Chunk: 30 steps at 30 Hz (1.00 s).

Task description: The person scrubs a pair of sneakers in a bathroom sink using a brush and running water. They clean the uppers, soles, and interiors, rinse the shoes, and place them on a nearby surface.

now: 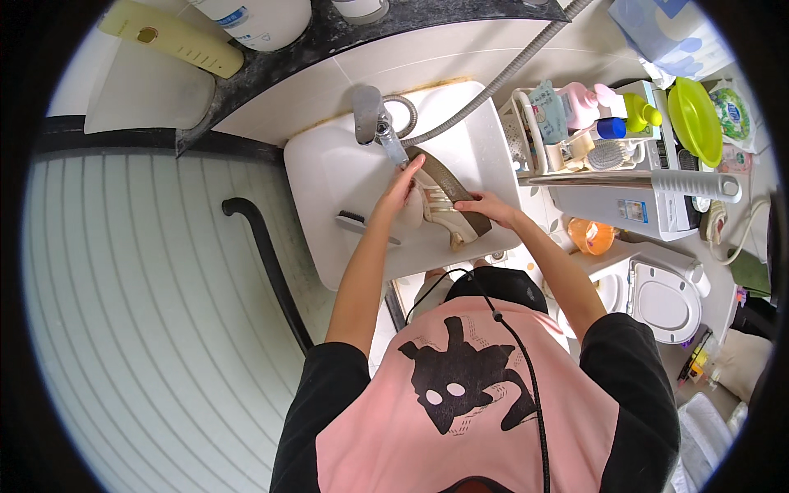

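Note:
A pale sneaker with a brown sole [445,198] is tipped on its side over the white sink basin [327,185]. My left hand [404,185] grips its toe end, close beneath the spout of the chrome faucet [381,126]. Around the heel end, my right hand [490,208] holds the sole with the thumb across it. Whether water runs from the spout is hard to tell. A grey scrub brush with dark bristles [363,228] lies in the basin, partly behind my left forearm.
A grey flexible hose [487,92] crosses the basin's back right. To the right stand a white basket of bottles [529,129], a long handle with a white grip [693,185], and a toilet [666,302]. A black bar handle [265,252] projects at the left. Above runs a dark shelf [419,24].

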Tool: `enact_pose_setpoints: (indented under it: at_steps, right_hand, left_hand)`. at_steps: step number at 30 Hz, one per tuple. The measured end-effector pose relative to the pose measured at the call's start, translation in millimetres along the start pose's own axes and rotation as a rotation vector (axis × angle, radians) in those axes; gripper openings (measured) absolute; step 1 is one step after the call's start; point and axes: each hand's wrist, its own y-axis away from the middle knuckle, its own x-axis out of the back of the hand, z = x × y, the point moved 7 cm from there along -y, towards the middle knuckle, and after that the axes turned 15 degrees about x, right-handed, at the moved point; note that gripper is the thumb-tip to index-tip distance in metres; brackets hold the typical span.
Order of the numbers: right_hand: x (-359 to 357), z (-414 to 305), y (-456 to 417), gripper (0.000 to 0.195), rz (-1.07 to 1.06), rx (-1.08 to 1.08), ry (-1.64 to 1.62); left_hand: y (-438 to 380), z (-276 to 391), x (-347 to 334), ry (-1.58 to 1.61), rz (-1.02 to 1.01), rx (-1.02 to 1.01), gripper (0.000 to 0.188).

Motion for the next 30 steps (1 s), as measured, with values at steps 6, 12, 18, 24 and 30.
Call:
enact_pose_setpoints:
  at_steps: [6,12,18,24,30]
  right_hand:
    - [-10,-11,-44,0.066,0.029,0.276,0.336]
    - [-40,-61,-85,0.038,0.414,0.555,0.984]
    - [-81,-83,-122,0.035,0.339,0.639,1.127]
    - [-64,-82,-128,0.039,0.321,0.630,1.068]
    - [-63,-33,-103,0.055,0.082,-0.035,-0.365]
  left_hand:
    - [31,-7,45,0.186,0.296,-0.069,0.062]
    - [58,-19,78,0.445,0.672,-0.246,0.068]
    - [91,-24,98,0.675,0.686,-0.299,0.062]
    - [112,-43,114,0.833,0.683,-0.148,0.056]
    - [112,-39,105,0.849,0.603,-0.186,0.062]
